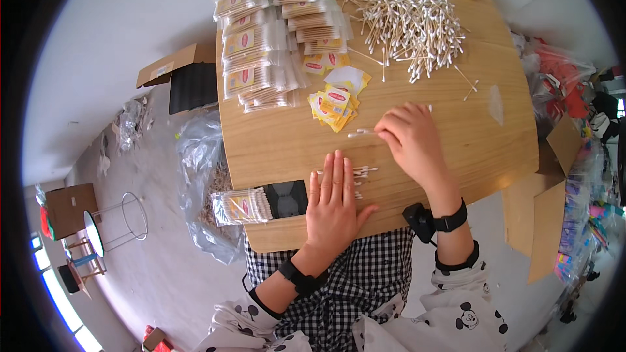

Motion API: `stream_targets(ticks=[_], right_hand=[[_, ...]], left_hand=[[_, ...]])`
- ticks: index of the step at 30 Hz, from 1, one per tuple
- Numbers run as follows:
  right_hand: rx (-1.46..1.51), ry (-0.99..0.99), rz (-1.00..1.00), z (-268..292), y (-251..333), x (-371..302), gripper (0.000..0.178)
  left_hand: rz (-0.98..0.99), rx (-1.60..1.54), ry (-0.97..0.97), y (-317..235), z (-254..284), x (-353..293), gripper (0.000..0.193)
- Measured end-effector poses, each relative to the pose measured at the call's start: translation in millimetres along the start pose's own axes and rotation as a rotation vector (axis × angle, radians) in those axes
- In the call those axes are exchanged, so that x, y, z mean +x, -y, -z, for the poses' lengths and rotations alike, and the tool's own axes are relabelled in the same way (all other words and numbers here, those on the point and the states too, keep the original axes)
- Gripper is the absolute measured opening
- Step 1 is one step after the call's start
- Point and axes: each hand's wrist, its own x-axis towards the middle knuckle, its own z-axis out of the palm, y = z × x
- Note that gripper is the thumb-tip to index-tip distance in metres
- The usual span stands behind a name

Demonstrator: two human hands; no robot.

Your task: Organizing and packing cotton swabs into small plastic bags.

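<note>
My left hand (332, 212) lies flat near the table's front edge, fingers stretched out over a few cotton swabs (364, 172) whose tips stick out on its right. Farther right, my right hand (412, 140) is closed in a pinch on some cotton swabs (357, 133); their white tips point left, just above the wood. Left of my left hand, a clear packet of swabs (241, 206) rests against a flat black piece (287, 199). Beyond my hands lie small yellow printed cards (334, 105) and a big heap of loose swabs (414, 32).
Rows of filled swab packets (251, 45) are stacked at the table's (482, 156) far left. A large clear plastic bag (202, 176) holding swabs stands beside the left edge. Open cardboard boxes (544, 212) and bagged goods are on the right.
</note>
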Motion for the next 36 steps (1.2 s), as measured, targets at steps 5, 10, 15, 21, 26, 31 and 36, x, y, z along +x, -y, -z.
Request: stream_targets(ticks=[5, 10, 15, 21, 26, 31, 36], right_hand=[[0.145, -0.044, 0.162, -24.1, 27.4, -18.2, 0.013], [0.204, -0.055, 0.038, -7.8, 26.1, -32.0, 0.025], [0.117, -0.165, 0.036, -20.9, -7.3, -56.0, 0.016], [0.051, -0.231, -0.141, -0.3, -47.7, -54.1, 0.018], [0.024, -0.318, -0.166, 5.0, -27.0, -54.9, 0.025], [0.193, -0.368, -0.228, -6.9, 3.4, -73.6, 0.031], [0.277, -0.437, -0.3, -24.2, 26.6, -78.8, 0.028]], left_hand=[[-0.023, -0.008, -0.042, -0.2, -3.9, 1.2, 0.097], [-0.015, 0.017, 0.001, 1.4, -0.6, 4.5, 0.098], [-0.024, 0.044, 0.012, -1.2, 1.4, 5.0, 0.098], [-0.034, 0.045, 0.027, 2.5, 5.8, -7.2, 0.099], [-0.047, 0.018, 0.016, 4.7, 12.4, -11.0, 0.105], [-0.051, 0.053, 0.078, 5.7, 13.6, 8.0, 0.11], [-0.083, 0.112, 0.014, 12.8, 9.9, 32.6, 0.111]])
